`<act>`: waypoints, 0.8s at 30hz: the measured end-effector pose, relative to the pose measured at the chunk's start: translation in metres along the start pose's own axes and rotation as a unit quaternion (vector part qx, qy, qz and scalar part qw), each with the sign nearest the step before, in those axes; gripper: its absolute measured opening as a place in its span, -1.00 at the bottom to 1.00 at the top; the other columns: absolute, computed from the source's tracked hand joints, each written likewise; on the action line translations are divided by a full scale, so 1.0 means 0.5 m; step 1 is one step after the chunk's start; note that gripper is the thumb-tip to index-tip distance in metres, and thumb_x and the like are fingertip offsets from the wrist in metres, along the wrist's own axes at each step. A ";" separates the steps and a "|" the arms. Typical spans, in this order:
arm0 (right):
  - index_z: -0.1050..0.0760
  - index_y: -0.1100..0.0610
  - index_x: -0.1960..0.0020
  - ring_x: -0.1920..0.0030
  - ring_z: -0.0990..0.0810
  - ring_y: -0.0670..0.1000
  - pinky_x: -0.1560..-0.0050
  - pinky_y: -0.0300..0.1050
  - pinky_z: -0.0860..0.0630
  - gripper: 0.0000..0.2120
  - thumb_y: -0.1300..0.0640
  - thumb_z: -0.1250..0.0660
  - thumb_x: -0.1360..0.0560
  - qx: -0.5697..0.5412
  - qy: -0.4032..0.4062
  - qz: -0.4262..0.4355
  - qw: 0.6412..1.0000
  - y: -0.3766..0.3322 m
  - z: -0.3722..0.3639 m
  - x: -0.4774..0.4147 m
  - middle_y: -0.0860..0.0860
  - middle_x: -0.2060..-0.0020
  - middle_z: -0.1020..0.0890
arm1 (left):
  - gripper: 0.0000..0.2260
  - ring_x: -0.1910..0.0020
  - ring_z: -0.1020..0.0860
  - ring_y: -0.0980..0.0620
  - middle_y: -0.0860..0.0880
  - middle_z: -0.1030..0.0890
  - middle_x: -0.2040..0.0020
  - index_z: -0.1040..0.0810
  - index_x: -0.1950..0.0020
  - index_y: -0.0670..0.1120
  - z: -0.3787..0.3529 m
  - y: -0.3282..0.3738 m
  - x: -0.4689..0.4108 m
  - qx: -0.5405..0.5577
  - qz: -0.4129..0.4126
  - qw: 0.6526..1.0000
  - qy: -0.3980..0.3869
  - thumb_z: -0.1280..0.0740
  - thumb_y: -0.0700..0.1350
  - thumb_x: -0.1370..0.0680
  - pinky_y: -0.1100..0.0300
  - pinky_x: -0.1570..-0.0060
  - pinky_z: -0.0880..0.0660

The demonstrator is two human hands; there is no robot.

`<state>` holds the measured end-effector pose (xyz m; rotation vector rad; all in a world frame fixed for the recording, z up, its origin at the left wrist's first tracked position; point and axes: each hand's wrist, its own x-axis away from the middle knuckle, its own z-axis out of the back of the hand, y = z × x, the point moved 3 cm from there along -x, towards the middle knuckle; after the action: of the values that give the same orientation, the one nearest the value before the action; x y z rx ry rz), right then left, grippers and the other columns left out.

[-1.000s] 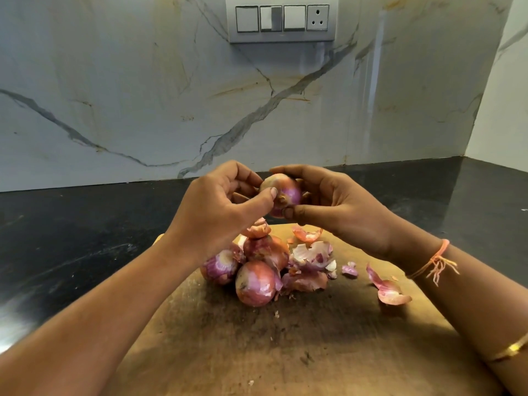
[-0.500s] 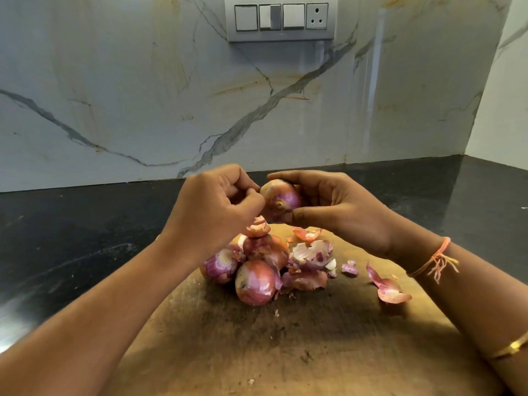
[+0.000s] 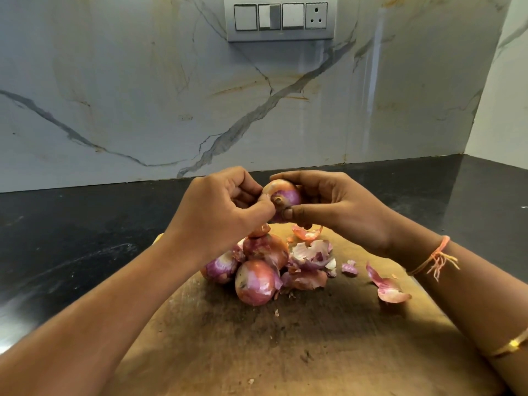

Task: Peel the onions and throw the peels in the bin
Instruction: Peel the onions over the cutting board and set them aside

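Right now your right hand (image 3: 337,207) cradles the red onion (image 3: 283,197) above the wooden board (image 3: 314,352), its root end facing you. Your left hand (image 3: 220,212), directly beside it, pinches the skin there, so peel leftward, I'd judge.

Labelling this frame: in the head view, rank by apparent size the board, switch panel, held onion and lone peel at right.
1. Board
2. Switch panel
3. Held onion and lone peel: look alike, unranked.

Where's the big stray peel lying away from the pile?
In the head view, the stray peel lies on the right side of the wooden board, right of the onion pile.
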<state>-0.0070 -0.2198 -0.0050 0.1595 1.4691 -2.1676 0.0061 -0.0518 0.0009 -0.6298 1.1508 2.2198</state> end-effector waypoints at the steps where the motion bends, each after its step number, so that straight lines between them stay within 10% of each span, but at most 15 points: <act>1: -0.46 0.11 -0.31 -0.05 -0.63 0.07 0.05 -0.22 -0.57 -0.58 0.35 -0.35 -0.48 0.000 -0.002 0.000 1.000 0.000 0.000 0.000 0.09 -0.10 -0.63 | -0.92 0.38 -0.61 0.18 0.10 -0.64 0.34 -0.58 0.21 -0.03 0.000 0.000 0.000 -0.008 -0.005 1.000 0.007 -0.37 -0.04 -0.38 0.41 0.38 -0.49; 12: -0.54 0.08 -0.15 0.15 -0.54 0.04 0.25 -0.22 -0.49 -0.69 0.16 -0.31 -0.40 -0.060 0.003 -0.009 0.998 0.003 0.002 -0.004 0.12 0.02 -0.64 | -0.91 0.33 -0.63 -0.09 0.01 -0.66 0.31 -0.57 0.15 -0.01 0.001 -0.012 -0.004 0.004 -0.042 0.999 0.012 -0.31 -0.04 -0.44 -0.10 0.31 -0.57; 18: -0.52 0.14 -0.13 0.22 -0.41 0.03 0.33 -0.23 -0.40 -0.60 0.03 -0.11 -0.40 -0.148 0.002 -0.025 0.989 0.009 0.014 -0.006 0.13 0.09 -0.58 | -0.62 0.23 -0.58 0.02 0.09 -0.52 0.17 -0.38 -0.20 0.13 -0.005 0.004 0.002 0.025 -0.153 0.986 -0.059 -0.36 0.12 -0.43 0.13 0.26 -0.58; 24: -0.53 0.16 -0.08 0.26 -0.40 0.02 0.34 -0.20 -0.38 -0.62 0.05 -0.07 -0.41 -0.195 -0.038 -0.027 0.980 0.010 0.000 -0.004 0.06 0.20 -0.59 | -0.66 0.31 -0.52 0.06 0.07 -0.48 0.24 -0.39 -0.14 0.03 -0.009 0.005 0.000 0.036 -0.217 0.972 -0.079 -0.37 0.13 -0.46 0.26 0.29 -0.50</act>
<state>-0.0028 -0.2207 -0.0084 -0.1016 1.8346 -1.8572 0.0048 -0.0569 -0.0001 -0.5974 0.9080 1.8119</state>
